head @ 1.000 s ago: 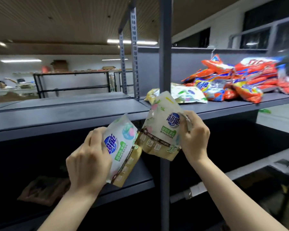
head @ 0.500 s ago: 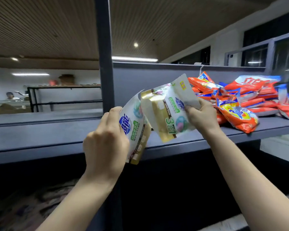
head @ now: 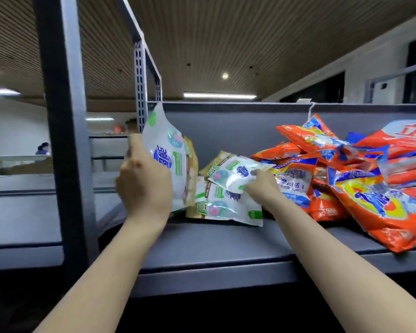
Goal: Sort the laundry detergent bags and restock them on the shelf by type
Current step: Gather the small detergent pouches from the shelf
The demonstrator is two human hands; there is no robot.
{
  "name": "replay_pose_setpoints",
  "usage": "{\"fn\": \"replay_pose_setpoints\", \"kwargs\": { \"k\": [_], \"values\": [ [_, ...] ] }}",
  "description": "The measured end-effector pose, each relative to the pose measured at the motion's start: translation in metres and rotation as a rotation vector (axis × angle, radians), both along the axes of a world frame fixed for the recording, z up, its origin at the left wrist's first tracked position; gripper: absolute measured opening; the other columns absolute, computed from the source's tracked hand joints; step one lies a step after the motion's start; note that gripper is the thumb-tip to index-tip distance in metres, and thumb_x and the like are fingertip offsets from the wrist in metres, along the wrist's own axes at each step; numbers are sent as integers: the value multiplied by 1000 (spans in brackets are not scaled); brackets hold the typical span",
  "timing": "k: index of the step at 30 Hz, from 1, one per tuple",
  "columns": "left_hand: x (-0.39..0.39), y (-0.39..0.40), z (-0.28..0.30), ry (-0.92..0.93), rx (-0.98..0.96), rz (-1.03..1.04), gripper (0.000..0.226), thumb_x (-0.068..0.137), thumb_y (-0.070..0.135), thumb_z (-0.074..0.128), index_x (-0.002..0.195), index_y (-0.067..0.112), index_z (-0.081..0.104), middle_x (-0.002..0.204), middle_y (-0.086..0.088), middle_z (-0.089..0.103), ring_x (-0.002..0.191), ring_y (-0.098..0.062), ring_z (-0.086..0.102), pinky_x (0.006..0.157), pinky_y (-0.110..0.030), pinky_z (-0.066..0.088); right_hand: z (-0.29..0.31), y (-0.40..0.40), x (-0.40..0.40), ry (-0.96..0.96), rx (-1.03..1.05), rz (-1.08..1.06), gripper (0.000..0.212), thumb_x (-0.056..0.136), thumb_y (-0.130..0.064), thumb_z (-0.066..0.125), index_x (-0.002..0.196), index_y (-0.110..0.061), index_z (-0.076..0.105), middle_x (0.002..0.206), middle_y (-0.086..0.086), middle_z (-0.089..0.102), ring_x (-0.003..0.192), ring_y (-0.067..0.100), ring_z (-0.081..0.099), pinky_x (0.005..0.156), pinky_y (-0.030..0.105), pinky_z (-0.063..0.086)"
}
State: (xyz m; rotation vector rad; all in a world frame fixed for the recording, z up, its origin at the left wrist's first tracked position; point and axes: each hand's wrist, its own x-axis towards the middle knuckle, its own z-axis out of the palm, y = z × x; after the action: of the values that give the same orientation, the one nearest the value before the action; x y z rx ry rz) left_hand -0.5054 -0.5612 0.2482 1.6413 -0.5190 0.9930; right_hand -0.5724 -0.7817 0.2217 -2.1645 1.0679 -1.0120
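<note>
— Head camera, only view we've got: right hand (head: 262, 188) lays a white pouch (head: 235, 174) onto the white stack (head: 226, 207) on the shelf (head: 214, 246), grip pinching its edge.

— Risk?

— I'd say it slides off that slick stack, or drifts into the orange bags (head: 370, 188) just beside it, mixing types.

— And the left hand (head: 144, 191)?

— Raised, fingers curled round a second white pouch (head: 168, 155), held upright just left of the stack.
</note>
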Motion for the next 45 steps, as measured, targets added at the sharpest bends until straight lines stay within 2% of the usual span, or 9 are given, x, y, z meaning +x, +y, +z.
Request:
{"fn": "replay_pose_setpoints", "kwargs": {
  "k": [6, 10, 12, 14, 16, 24, 27, 34, 45],
  "values": [
    [52, -94, 41, 319, -293, -229, 48, 84, -7, 37, 131, 6, 35, 130, -14, 54, 111, -33, 55, 79, -32, 40, -10, -3, -12, 29, -85, 76, 37, 85, -15, 56, 118, 0, 58, 127, 20, 52, 118, 32, 48, 93, 32, 38],
    [76, -149, 31, 631, 125, -365, 77, 95, 14, 48, 149, 1, -5, 156, -21, 5, 143, -33, 13, 112, -37, 20, -13, -1, -11, 61, -94, 97, 48, 88, -22, 54, 132, -4, 48, 136, 16, 46, 123, 29, 46, 99, 32, 37],
    [90, -156, 17, 707, 442, -375, 75, 94, 28, 50, 149, -1, 8, 156, -23, 9, 143, -36, 14, 115, -40, 21, -13, 1, -11, 86, -96, 98, 48, 88, -23, 53, 132, -6, 47, 135, 15, 47, 122, 30, 47, 97, 32, 38],
    [99, -150, 3, 690, 676, -379, 62, 92, 35, 48, 142, 2, 33, 149, -21, 30, 134, -35, 35, 109, -40, 33, -13, 4, -13, 104, -98, 100, 47, 88, -22, 52, 132, -8, 47, 135, 13, 47, 121, 29, 47, 97, 34, 39],
    [102, -139, -3, 658, 734, -381, 64, 90, 44, 47, 141, 8, 35, 148, -16, 32, 129, -32, 41, 101, -36, 37, -14, 7, -16, 118, -116, 100, 48, 88, -21, 50, 135, -10, 46, 136, 12, 47, 123, 29, 47, 99, 35, 40],
    [97, -115, -8, 626, 610, -338, 77, 91, 50, 49, 151, 19, 12, 158, -12, -11, 142, -41, 12, 114, -50, 19, -16, 20, -25, 137, -164, 103, 49, 91, -23, 47, 139, -17, 43, 134, 10, 54, 119, 28, 51, 93, 36, 43],
    [92, -105, -13, 585, 673, -284, 75, 91, 48, 49, 150, 16, 15, 158, -11, -3, 142, -38, 13, 113, -52, 20, -17, 27, -29, 150, -170, 102, 50, 91, -25, 49, 139, -15, 42, 138, 9, 51, 122, 28, 49, 97, 37, 43],
    [65, -72, -14, 375, 820, -158, 36, 89, 31, 43, 119, 13, 52, 128, -10, 53, 118, -32, 45, 98, -42, 38, -18, 46, -38, 221, -260, 53, 51, 92, -33, 51, 139, -17, 41, 141, 6, 47, 127, 27, 45, 97, 37, 40],
    [-12, 28, -19, 128, 724, -370, 32, 91, 36, 45, 112, 17, 59, 119, -5, 61, 110, -30, 53, 91, -39, 45, -14, 118, -84, 181, -386, 14, 39, 89, -37, 54, 124, -20, 58, 128, 1, 59, 119, 22, 52, 98, 42, 43]
  ]
}}
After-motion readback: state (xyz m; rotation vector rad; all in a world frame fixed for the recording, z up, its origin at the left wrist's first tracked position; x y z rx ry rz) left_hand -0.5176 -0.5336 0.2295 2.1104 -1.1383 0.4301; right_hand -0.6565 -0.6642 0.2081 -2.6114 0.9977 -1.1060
